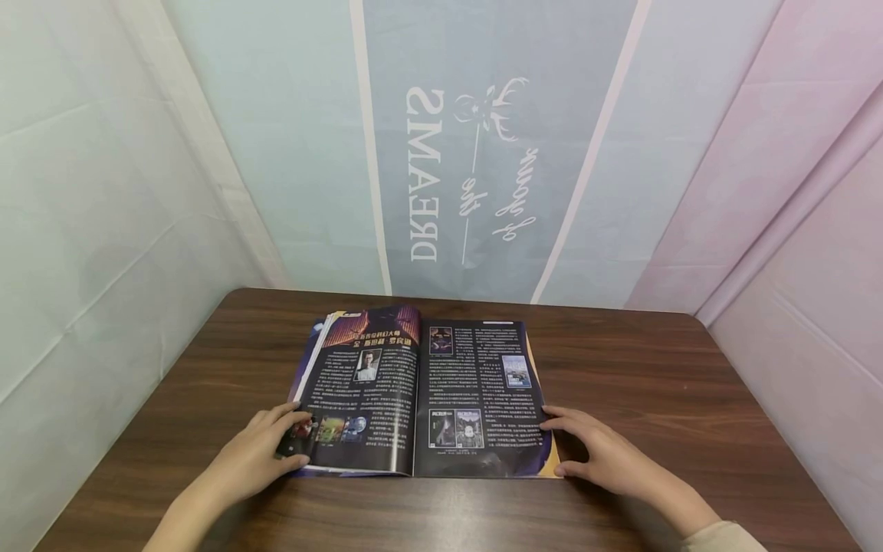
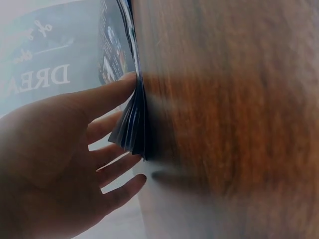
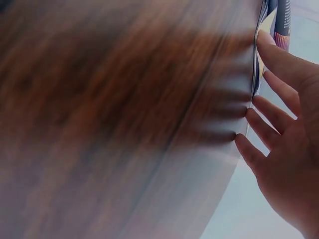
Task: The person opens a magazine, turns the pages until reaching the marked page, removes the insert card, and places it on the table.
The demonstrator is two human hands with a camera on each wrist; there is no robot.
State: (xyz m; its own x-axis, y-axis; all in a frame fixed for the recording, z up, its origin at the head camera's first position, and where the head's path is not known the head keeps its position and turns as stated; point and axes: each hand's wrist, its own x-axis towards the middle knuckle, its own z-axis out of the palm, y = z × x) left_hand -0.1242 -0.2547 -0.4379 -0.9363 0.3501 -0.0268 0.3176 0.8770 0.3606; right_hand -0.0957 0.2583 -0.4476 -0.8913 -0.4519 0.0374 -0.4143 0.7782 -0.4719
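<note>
The magazine [image 1: 421,395] is glossy paper, its dark printed pages catching a sheen near the fold. The table [image 1: 655,383] has a dark brown wood-grain top, smooth with a dull, low shine. The backdrop [image 1: 483,153] looks like thin matt cloth, faintly creased, with pale printed lettering.

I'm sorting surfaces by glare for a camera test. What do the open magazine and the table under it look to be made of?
The magazine: glossy coated paper, seemingly; light streaks run along the dark pages near the spine, and thin sheets fan at the left edge. The table: dark wood or a wood-look laminate, with streaked grain and a soft sheen; which one cannot be told.
</note>
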